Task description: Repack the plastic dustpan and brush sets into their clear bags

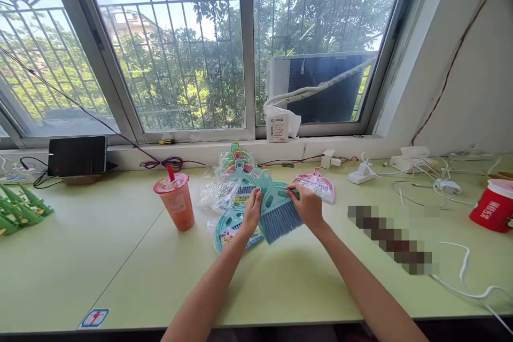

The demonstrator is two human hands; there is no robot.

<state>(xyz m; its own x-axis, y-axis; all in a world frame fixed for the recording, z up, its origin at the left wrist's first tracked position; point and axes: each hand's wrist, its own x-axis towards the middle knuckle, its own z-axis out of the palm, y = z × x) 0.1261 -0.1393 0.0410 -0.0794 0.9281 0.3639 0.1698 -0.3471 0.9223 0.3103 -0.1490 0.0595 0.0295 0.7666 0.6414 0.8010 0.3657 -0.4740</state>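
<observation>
Both my hands hold a small teal hand brush (276, 206) with grey-blue bristles, just above the green table (120, 267). My left hand (251, 215) grips its left edge with curled fingers. My right hand (308, 204) closes on its right side near the top. Under the brush lies a teal dustpan (226, 230) with a printed label. Behind them a pile of teal and pink brush sets in clear plastic bags (232, 179) reaches back toward the windowsill.
A sealed pink drink cup (176, 203) with a red straw stands left of my hands. A pink dustpan set (318, 184) lies to the right. White cables and chargers (420, 176) and a red cup (495, 206) occupy the right side; green items (20, 208) the far left.
</observation>
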